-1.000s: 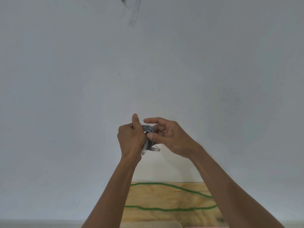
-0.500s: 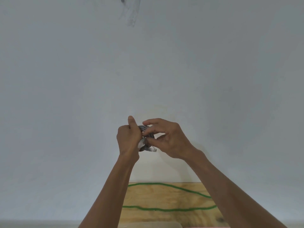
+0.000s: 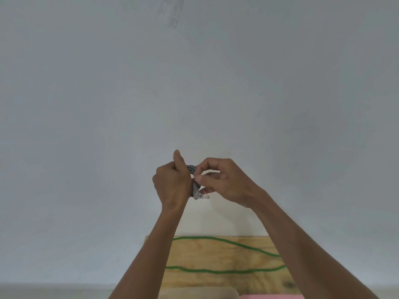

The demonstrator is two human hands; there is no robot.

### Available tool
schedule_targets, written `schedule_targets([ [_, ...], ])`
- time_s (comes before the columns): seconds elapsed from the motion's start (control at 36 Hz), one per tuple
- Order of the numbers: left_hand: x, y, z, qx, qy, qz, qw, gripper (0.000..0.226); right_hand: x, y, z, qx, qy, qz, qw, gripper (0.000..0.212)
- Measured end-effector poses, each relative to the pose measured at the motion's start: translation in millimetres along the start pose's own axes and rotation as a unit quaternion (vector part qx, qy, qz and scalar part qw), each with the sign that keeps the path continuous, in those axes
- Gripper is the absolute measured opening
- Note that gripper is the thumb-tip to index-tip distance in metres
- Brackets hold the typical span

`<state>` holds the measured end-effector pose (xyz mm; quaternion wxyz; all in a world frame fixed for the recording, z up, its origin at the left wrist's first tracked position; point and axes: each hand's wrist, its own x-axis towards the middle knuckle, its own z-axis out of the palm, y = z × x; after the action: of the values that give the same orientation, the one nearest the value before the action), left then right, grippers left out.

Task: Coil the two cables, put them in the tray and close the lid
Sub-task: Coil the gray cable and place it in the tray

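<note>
Grey cable (image 3: 192, 172) nearly wound, raised well above the wooden board (image 3: 218, 257): left hand (image 3: 171, 184) clenched around the coil, right hand (image 3: 224, 180) pinching its last turn. Green cable (image 3: 226, 271) lies uncoiled on that board; tray (image 3: 198, 292) barely visible at its near edge, nothing stowed yet.
</note>
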<state>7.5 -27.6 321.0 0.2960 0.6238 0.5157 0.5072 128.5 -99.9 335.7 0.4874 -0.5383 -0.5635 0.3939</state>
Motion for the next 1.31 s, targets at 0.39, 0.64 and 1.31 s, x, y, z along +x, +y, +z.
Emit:
schedule_targets([
  [0.39, -7, -24, 3, -0.007, -0.049, -0.038, 0.998, 0.067, -10, 18, 42, -0.170, 0.113, 0.025, 0.979, 0.039],
  [0.64, -24, -66, -5, 0.020, -0.082, -0.107, 0.991, 0.066, -30, 84, 80, -0.193, 0.177, -0.043, 0.964, 0.033],
  [1.31, -109, -234, -67, 0.015, -0.114, -0.297, 0.948, 0.040, -107, 214, 205, -0.180, 0.306, 0.140, 0.924, 0.025],
])
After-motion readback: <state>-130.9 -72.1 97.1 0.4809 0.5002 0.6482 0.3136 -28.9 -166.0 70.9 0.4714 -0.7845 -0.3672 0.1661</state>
